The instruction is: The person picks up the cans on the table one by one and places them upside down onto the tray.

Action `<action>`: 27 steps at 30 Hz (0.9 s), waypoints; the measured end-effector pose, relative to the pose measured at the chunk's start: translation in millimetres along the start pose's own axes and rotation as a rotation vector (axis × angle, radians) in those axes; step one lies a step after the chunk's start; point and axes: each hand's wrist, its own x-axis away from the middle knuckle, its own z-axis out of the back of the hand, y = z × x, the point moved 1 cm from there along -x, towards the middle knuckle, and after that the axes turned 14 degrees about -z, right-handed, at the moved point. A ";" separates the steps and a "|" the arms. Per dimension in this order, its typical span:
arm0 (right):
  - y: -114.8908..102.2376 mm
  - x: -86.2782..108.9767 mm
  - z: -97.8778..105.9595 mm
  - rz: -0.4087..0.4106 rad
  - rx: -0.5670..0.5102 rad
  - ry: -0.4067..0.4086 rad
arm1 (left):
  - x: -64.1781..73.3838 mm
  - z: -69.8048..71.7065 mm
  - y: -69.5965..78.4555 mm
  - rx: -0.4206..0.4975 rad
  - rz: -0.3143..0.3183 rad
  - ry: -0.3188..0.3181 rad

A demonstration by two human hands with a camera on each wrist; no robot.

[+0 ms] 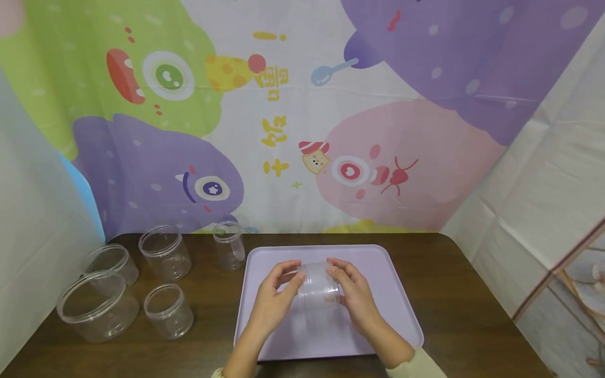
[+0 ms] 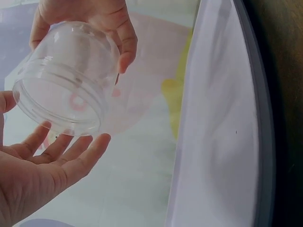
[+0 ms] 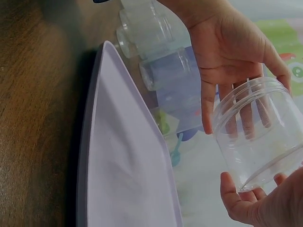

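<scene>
A clear plastic jar (image 1: 319,286) is held on its side above the lilac tray (image 1: 385,310). My left hand (image 1: 274,302) grips its threaded rim end, the thumb on one side and the fingers on the other. At the base end, my right hand (image 1: 358,299) holds the jar between thumb and fingers. The left wrist view shows the jar's open mouth (image 2: 59,106) facing the left hand, without a lid. Through the clear wall of the jar (image 3: 258,137), the left fingers show in the right wrist view. No contents are visible in it.
Several clear jars stand on the dark wooden table (image 1: 449,315) left of the tray: a wide jar (image 1: 101,320) in front, a small jar (image 1: 170,315), a tall jar (image 1: 165,257) and a narrow jar (image 1: 230,249) by the tray's corner. A cartoon-printed cloth (image 1: 293,205) hangs behind.
</scene>
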 end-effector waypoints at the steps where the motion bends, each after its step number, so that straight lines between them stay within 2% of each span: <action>1: -0.1 0.0 0.2 0.000 0.003 0.002 | 0.1 0.6 0.1 -0.006 0.004 -0.005; 9: -0.5 -1.0 5.9 -0.003 0.015 0.036 | 0.5 10.0 0.1 -0.105 -0.002 0.020; 16: -1.6 -3.6 10.1 -0.012 0.002 0.042 | -0.3 25.6 -2.4 -0.180 -0.012 0.068; 27: -2.5 -11.6 20.2 -0.006 0.048 0.111 | 0.6 47.9 -0.3 -0.266 -0.001 0.108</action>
